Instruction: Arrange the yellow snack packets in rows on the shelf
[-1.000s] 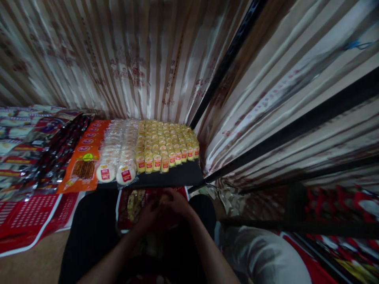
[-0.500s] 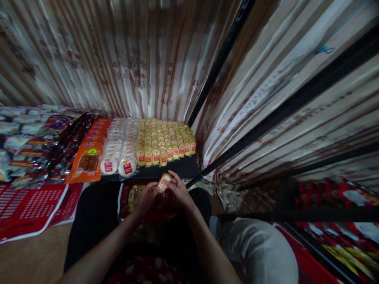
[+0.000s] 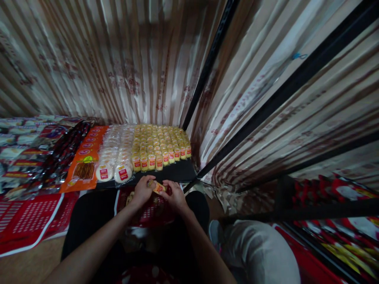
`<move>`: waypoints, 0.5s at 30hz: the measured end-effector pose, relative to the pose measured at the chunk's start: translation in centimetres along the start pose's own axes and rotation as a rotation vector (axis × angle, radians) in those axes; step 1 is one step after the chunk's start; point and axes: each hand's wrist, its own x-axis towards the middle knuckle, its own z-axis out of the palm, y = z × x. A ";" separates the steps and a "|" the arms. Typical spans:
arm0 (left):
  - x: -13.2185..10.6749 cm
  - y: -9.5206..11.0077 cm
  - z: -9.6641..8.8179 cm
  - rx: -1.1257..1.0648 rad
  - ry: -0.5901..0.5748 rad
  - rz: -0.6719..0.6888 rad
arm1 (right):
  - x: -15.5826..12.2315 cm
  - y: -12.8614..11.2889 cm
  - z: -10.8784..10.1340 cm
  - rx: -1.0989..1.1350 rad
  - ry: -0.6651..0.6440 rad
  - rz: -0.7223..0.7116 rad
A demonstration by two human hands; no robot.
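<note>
Orange pack [image 3: 84, 162] at ten o'clock from the roll [image 3: 159, 188]. Left hand [image 3: 143, 192] — fingers pinching the roll's near-left end. Basket [image 3: 151, 215] at six o'clock, yellow packets [image 3: 160, 148] at twelve. Right hand [image 3: 177, 197] — fingers pinching the right end.

hands [image 3: 143, 192]: bare | forearms [image 3: 111, 224]: uncovered | garment [image 3: 141, 274]: red, pale round-dotted | trousers [image 3: 84, 221]: black
</note>
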 end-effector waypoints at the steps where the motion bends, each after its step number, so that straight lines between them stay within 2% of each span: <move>1: 0.1 0.5 0.0 0.032 -0.007 0.019 | 0.0 -0.1 -0.1 -0.064 0.003 -0.050; 4: 0.3 1.8 0.2 0.096 -0.028 0.077 | 0.0 -0.1 -0.1 -0.182 0.001 -0.143; 7: 0.7 3.0 0.7 0.129 -0.041 0.123 | 0.0 -0.1 0.1 -0.235 0.025 -0.156; 11: 1.5 4.1 1.6 0.137 -0.052 0.160 | 0.4 0.1 0.4 -0.282 0.123 -0.139; 15: 2.4 5.1 2.6 0.098 -0.016 0.186 | 1.2 0.6 0.3 -0.265 0.244 -0.141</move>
